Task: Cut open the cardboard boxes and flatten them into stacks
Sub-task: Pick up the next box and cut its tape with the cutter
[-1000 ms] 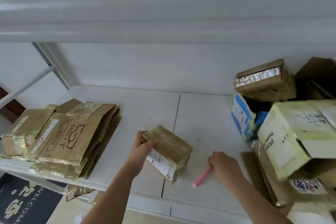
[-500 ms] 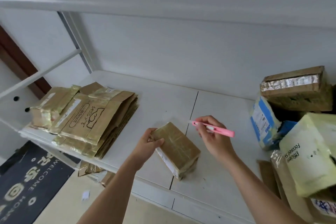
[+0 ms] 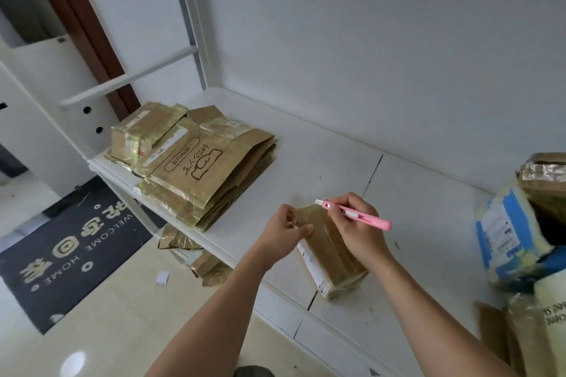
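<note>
A small taped brown cardboard box (image 3: pixel 329 249) with a white label on its side lies on the white table (image 3: pixel 321 162) near the front edge. My left hand (image 3: pixel 286 231) grips the box's far left corner. My right hand (image 3: pixel 356 223) holds a pink utility knife (image 3: pixel 356 214) like a pen, its white tip at the box's far top edge. A stack of flattened taped cardboard boxes (image 3: pixel 202 165) lies at the table's left end.
Several unopened boxes, among them a blue and white box (image 3: pixel 508 232) and a taped brown box (image 3: pixel 545 174), crowd the right end. Cardboard scraps (image 3: pixel 196 257) lie under the table. A black welcome mat (image 3: pixel 61 248) covers the floor at left.
My right hand lifted the pink knife off the table and brought its tip to the box's far edge. My left hand kept holding the box. The view swung left and down.
</note>
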`<action>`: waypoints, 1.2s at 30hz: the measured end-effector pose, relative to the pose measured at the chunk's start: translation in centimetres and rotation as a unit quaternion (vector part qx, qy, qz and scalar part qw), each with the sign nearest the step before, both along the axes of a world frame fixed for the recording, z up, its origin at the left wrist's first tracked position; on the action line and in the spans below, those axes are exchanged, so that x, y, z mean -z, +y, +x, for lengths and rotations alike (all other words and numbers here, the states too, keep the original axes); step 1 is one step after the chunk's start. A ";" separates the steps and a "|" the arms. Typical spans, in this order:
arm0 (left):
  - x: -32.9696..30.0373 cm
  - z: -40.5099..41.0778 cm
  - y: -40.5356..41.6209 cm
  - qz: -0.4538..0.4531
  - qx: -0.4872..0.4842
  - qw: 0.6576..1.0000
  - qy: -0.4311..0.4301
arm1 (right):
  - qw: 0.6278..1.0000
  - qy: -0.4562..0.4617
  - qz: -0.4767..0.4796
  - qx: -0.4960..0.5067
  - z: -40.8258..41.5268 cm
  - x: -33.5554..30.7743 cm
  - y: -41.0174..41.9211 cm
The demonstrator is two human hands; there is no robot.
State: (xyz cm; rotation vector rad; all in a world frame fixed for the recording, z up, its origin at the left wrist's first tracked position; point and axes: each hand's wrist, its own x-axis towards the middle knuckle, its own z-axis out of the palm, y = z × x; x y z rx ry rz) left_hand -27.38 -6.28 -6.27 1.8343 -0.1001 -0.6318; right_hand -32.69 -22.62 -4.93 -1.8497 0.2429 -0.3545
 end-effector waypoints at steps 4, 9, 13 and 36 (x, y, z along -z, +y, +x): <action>0.0 0.1 0.0 0.019 -0.005 1.000 -0.007 | 0.997 -0.013 -0.070 -0.014 0.2 0.1 0.4; -0.3 0.0 -0.2 0.038 -0.019 0.999 -0.010 | 0.989 -0.030 -0.130 -0.065 0.3 -0.1 -0.1; -0.4 -0.1 -0.3 0.051 -0.033 0.998 -0.013 | 0.986 -0.016 -0.144 -0.086 -0.1 -0.6 -0.6; -1.6 -1.4 -1.1 0.108 -0.044 0.992 -0.056 | 0.981 0.049 -0.142 -0.122 -13.3 -2.4 -3.7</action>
